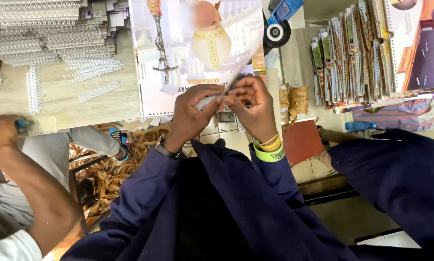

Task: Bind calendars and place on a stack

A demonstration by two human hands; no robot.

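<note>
A pale wooden bench (pixel 105 99) carries stacks of white wire binding combs (pixel 43 34) along its far left side, with a few loose combs (pixel 98 91) scattered nearer the front edge. A large printed sheet (pixel 178 53) lies on it in the middle. To the right, a row of bound booklets (pixel 347 58) stands packed on edge. Below, the floor (pixel 342 217) holds brown paper scraps (pixel 110 174).

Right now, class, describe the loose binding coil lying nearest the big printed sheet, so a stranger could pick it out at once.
Start at the wooden table top left, below the stacked white wire coils. Several loose coils lie scattered there. The one meant, the slanted coil, lies alone closest to the printed sheet, tilted up to the right, unlike the upright coil further left.
</note>
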